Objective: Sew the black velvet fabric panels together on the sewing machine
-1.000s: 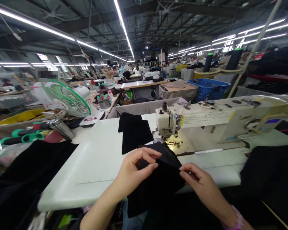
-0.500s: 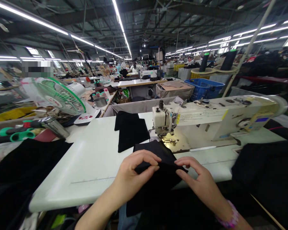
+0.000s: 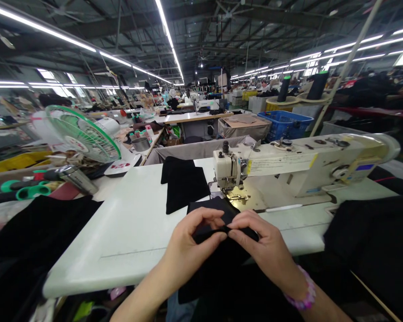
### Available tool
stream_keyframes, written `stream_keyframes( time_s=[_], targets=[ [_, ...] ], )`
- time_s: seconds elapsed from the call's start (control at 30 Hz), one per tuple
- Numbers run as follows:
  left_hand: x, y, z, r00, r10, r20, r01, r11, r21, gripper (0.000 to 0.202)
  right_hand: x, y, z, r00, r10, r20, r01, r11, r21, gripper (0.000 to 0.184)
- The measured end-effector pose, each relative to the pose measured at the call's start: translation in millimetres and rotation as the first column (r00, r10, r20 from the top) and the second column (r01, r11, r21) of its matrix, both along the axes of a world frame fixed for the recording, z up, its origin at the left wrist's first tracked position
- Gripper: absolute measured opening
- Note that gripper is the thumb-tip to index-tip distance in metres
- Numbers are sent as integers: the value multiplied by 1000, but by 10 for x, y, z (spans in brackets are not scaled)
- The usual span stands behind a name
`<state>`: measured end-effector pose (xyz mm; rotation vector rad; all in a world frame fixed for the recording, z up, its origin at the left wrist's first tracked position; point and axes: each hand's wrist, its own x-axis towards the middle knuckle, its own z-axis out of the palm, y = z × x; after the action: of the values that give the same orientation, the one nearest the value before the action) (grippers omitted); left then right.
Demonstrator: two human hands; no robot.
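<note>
A piece of black fabric [image 3: 210, 206] lies at the table's front edge, its far end near the needle area of the sewing machine [image 3: 228, 167], its near part hanging down. My left hand [image 3: 195, 235] pinches a fold of it between thumb and fingers. Right beside it, my right hand [image 3: 260, 232] pinches the same fold, the thumbs almost touching. More black fabric pieces [image 3: 186, 185] lie flat on the white table [image 3: 130, 219], left of the machine. The lower end of the held fabric is lost in the dark below the table.
At the left stand a green-rimmed fan [image 3: 83, 134], a metal flask [image 3: 76, 179] and several thread spools [image 3: 30, 192]. Dark cloth [image 3: 43, 223] hangs over the left side; a black cloth heap [image 3: 372, 232] lies at right. A blue basket [image 3: 285, 124] stands behind the machine.
My right hand has moved left along the fabric, up against my left hand, and now pinches the fold there. My left hand has stayed nearly in place.
</note>
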<state>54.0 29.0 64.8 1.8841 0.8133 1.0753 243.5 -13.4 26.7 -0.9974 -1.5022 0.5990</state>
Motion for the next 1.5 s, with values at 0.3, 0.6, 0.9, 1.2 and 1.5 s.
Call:
stream_keyframes(
  time_s=[0.3, 0.6, 0.9, 1.2, 1.5],
  targets=[
    [26, 40, 16, 999, -43, -18, 40, 987, -154, 8, 1, -4, -12, 1000, -6, -2, 6, 1000, -10, 4],
    [100, 7, 87, 999, -36, -38, 26, 971, -238, 12, 33, -21, -14, 996, -23, 81, 21, 1000, 23, 8],
    [-25, -122, 60, 930, -104, -352, 17, 970, -241, 28, 155, -139, 171, 967, -79, 240, 52, 992, 115, 8],
    [-694, -98, -134, 891, -60, -450, -124, 921, -369, 18, 563, -255, 6, 995, -26, 94, 64, 900, -431, 17],
    [-392, 724, -478, 689, 404, -602, -462, 884, 65, 23, 340, 805, -545, 976, -208, 62, 209, 822, -530, 29]
  ],
)
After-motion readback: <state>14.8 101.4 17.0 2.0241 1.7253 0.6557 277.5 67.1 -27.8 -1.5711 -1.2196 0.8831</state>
